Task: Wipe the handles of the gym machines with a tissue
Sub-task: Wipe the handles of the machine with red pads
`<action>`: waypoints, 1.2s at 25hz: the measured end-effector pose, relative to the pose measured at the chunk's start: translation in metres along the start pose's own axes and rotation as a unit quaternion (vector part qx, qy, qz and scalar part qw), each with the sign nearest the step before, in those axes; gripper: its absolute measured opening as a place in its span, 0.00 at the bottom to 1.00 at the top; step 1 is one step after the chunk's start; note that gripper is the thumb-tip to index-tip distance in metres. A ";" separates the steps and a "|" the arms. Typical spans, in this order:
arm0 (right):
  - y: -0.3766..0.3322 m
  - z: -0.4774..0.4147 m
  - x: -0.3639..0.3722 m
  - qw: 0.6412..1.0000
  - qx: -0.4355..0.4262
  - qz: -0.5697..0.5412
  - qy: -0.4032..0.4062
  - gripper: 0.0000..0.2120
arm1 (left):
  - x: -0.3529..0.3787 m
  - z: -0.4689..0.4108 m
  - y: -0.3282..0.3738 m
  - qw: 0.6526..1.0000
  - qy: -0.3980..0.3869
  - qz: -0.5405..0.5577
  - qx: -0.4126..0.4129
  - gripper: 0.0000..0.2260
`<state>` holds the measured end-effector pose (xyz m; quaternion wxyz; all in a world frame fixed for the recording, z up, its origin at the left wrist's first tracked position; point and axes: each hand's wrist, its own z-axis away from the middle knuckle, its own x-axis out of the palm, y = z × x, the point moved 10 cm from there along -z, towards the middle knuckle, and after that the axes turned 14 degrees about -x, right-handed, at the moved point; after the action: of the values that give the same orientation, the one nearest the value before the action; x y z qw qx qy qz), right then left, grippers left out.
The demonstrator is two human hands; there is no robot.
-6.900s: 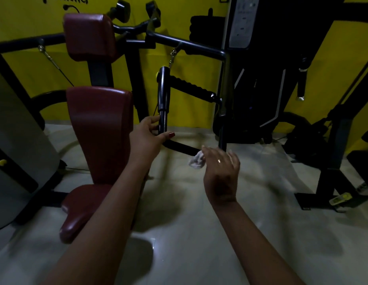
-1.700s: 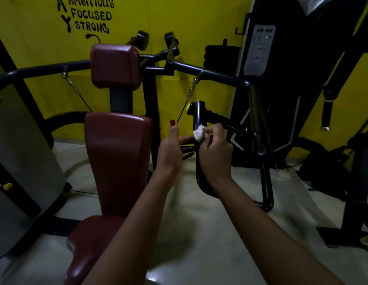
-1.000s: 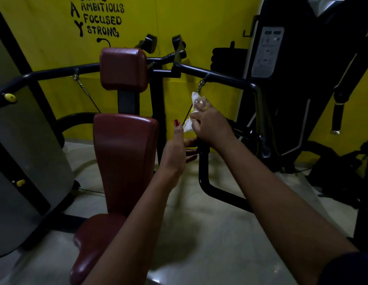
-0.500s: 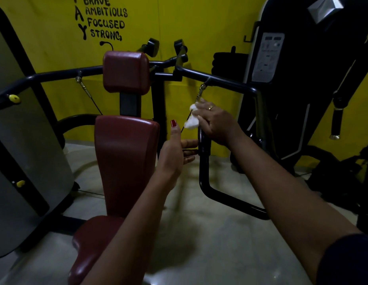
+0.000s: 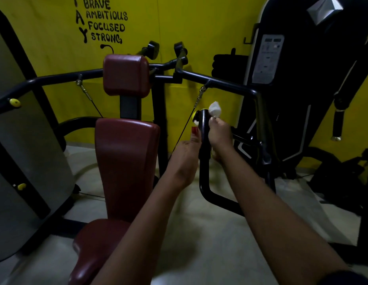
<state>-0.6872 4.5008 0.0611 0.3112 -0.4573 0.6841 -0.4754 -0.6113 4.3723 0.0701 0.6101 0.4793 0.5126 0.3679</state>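
Observation:
The machine's black upright handle (image 5: 204, 140) stands right of the maroon seat, a yellow cap at its top end. My left hand (image 5: 187, 155) holds this handle from the left, thumb pointing up along it, fingers passing behind the bar. On the right side of the handle's top, my right hand (image 5: 220, 134) pinches a crumpled white tissue (image 5: 215, 109), which sticks up above my fingers. The tissue sits against the upper end of the handle.
A maroon backrest (image 5: 125, 165) and headrest (image 5: 125, 75) stand to the left of my arms. A grey weight-stack cover (image 5: 14, 161) fills the far left. A tall black machine (image 5: 302, 89) stands at the right against the yellow wall. Pale floor lies below.
My right hand has carried the tissue from the left of the handle's top over to its right side. My left hand has closed in on the handle.

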 end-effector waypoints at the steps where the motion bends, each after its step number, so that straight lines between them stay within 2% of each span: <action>1: 0.015 -0.006 0.011 0.989 0.071 -0.128 -0.029 0.14 | -0.003 -0.005 -0.003 1.000 0.008 -0.011 -0.004 0.46; 3: 0.032 0.005 0.026 0.950 0.154 -0.266 -0.054 0.17 | -0.010 -0.013 -0.013 0.997 0.042 -0.055 -0.016 0.47; 5: 0.047 0.025 0.032 0.927 0.204 -0.313 -0.049 0.21 | -0.015 -0.014 -0.019 0.994 0.066 -0.087 -0.023 0.38; 7: 0.055 0.041 0.034 0.912 0.241 -0.331 -0.035 0.22 | -0.018 -0.012 -0.022 0.993 0.059 -0.101 -0.030 0.34; 9: 0.061 0.053 0.027 0.923 0.248 -0.295 -0.002 0.27 | -0.021 -0.007 -0.019 0.995 0.043 -0.088 -0.013 0.37; 11: 0.063 0.062 0.011 0.953 0.200 -0.221 0.059 0.25 | -0.026 0.002 -0.010 0.998 0.040 -0.051 0.022 0.43; 12: 0.062 0.064 0.001 0.968 0.165 -0.167 0.094 0.22 | -0.028 0.006 -0.006 0.998 0.043 -0.035 0.030 0.40; 14: 0.048 0.061 -0.018 0.983 0.096 -0.042 0.153 0.19 | -0.031 0.004 -0.006 0.997 0.069 -0.016 0.027 0.28; 15: 0.034 0.054 -0.022 0.985 0.063 0.017 0.158 0.20 | -0.032 0.000 -0.006 0.996 0.089 -0.017 0.025 0.21; 17: 0.003 0.033 -0.019 0.988 -0.016 0.097 0.120 0.21 | -0.030 -0.006 -0.001 0.991 0.118 -0.043 0.036 0.11; 18: -0.011 0.026 -0.015 0.988 -0.051 0.118 0.084 0.21 | -0.027 -0.010 0.000 0.990 0.122 -0.058 0.042 0.11; 20: -0.026 0.028 -0.004 0.984 -0.099 0.147 0.000 0.17 | -0.021 -0.014 0.003 0.991 0.107 -0.072 0.046 0.18; 22: -0.027 0.048 -0.002 0.972 -0.150 0.176 -0.051 0.19 | -0.020 -0.018 0.002 0.991 0.103 -0.066 0.047 0.21; 25: -0.035 0.069 -0.009 0.946 -0.240 0.217 -0.006 0.18 | -0.021 -0.025 -0.002 0.994 0.098 -0.007 0.047 0.15; 27: -0.047 0.048 -0.006 0.925 -0.282 0.253 0.008 0.16 | -0.019 -0.028 -0.006 0.995 0.094 0.017 0.034 0.12; 30: -0.049 0.002 0.000 0.938 -0.258 0.231 -0.022 0.14 | -0.017 -0.034 -0.006 0.996 0.082 0.034 0.022 0.14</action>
<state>-0.6698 4.4943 0.1060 0.2989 -0.3613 0.8631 -0.1876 -0.6486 4.3616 0.0681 0.5421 0.4784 0.5522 0.4151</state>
